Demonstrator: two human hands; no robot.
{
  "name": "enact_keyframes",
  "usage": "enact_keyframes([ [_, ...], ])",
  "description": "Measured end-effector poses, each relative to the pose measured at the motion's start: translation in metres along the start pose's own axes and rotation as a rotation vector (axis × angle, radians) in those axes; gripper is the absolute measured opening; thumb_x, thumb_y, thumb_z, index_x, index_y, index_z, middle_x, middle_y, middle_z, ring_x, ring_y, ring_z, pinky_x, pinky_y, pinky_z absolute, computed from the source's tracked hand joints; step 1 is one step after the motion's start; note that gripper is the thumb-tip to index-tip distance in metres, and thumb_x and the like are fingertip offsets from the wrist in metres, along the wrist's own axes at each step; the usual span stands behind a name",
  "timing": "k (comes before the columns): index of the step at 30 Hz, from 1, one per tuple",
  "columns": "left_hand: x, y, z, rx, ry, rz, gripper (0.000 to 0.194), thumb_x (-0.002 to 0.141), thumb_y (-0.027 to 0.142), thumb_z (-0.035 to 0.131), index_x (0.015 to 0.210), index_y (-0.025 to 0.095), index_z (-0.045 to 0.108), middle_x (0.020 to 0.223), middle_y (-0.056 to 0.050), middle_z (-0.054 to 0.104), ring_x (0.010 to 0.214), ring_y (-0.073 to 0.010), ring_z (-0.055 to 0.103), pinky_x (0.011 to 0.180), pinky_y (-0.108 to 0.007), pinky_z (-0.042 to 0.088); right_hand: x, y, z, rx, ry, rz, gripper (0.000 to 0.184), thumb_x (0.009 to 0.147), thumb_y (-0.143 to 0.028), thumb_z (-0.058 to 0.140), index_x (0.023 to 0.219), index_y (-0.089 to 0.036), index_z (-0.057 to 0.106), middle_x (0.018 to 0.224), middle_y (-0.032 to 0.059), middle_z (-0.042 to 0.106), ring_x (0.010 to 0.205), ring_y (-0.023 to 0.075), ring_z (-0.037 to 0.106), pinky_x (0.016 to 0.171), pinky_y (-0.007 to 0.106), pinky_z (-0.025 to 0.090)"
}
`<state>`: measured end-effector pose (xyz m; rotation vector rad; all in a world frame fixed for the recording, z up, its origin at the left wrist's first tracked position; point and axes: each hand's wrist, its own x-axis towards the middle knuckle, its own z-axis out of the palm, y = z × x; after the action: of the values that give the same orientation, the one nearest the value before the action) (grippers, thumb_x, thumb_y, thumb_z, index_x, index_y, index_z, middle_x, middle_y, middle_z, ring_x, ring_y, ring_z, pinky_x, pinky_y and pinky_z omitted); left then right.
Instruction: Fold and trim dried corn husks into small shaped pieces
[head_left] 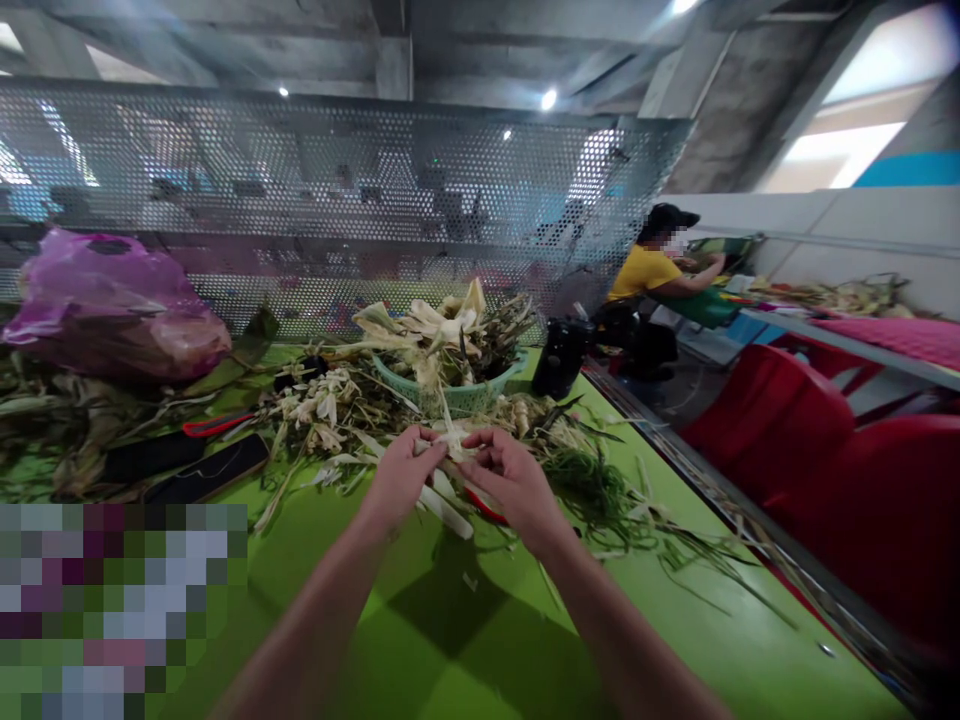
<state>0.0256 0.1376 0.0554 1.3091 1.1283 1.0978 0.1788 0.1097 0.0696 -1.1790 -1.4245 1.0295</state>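
Both hands meet over the green table, pinching a pale dried husk piece between them. My left hand has thumb and fingers closed on its left side. From the right, my right hand grips it with bent fingers. Just beyond stands a light green plastic basket heaped with dried husks. Loose pale husk strips lie beneath the hands. Something with a red handle shows partly behind my right hand. Green fibre strands are piled right of my right hand.
A purple plastic bag sits at the left on dry leaves. A dark phone-like slab and a red-handled tool lie left. A black object stands beside the basket. Red chairs are at right; a person in yellow works beyond.
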Motion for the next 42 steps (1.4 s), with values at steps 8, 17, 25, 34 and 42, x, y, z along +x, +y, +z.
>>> enact_keyframes([
  [8,0.000,0.007,-0.002,0.216,0.080,0.080,0.011,0.072,0.028,0.058,0.079,0.019,0.058,0.065,0.002,0.056,0.057,-0.0114,0.045,0.054,-0.022,0.032,-0.005,-0.015,-0.006,0.050,-0.081,0.007,0.018,0.071,-0.030,0.070,0.082,-0.020,0.061,0.061,-0.0028,0.055,0.053,0.0107,0.046,0.051,0.023,0.033],
  [17,-0.007,0.014,0.006,0.047,-0.218,0.150,0.005,0.071,0.022,0.055,0.073,0.017,0.057,0.063,0.003,0.049,0.061,-0.0114,0.040,0.060,-0.023,0.031,-0.004,-0.015,-0.009,0.348,-0.045,0.098,0.026,0.072,-0.039,0.069,0.088,-0.020,0.060,0.081,0.0035,0.068,0.050,0.0093,0.047,0.044,0.021,0.032],
  [25,-0.013,0.021,0.005,-0.064,-0.212,0.033,0.022,0.070,0.035,0.066,0.079,0.017,0.058,0.069,0.002,0.053,0.064,-0.0118,0.044,0.063,-0.023,0.034,-0.006,-0.016,-0.006,0.352,-0.064,0.058,0.023,0.079,-0.038,0.062,0.094,-0.020,0.064,0.076,0.0009,0.062,0.048,0.0074,0.040,0.044,0.020,0.032],
  [34,-0.009,0.013,0.003,-0.115,-0.141,-0.024,0.009,0.073,0.024,0.058,0.079,0.018,0.057,0.056,0.006,0.044,0.052,-0.0080,0.035,0.052,-0.020,0.025,-0.004,-0.017,-0.007,0.253,0.083,-0.108,0.021,0.083,-0.027,0.053,0.104,-0.023,0.055,0.089,0.0007,0.058,0.055,0.0089,0.045,0.050,0.022,0.038],
  [42,-0.010,0.017,0.003,-0.328,-0.106,-0.108,0.027,0.064,0.035,0.071,0.076,0.016,0.056,0.064,0.004,0.052,0.053,-0.0064,0.041,0.050,-0.019,0.028,-0.003,-0.002,-0.003,-0.472,0.166,-0.453,0.014,0.078,-0.009,0.056,0.084,-0.020,0.062,0.088,0.0035,0.059,0.076,0.0155,0.055,0.069,0.026,0.044],
])
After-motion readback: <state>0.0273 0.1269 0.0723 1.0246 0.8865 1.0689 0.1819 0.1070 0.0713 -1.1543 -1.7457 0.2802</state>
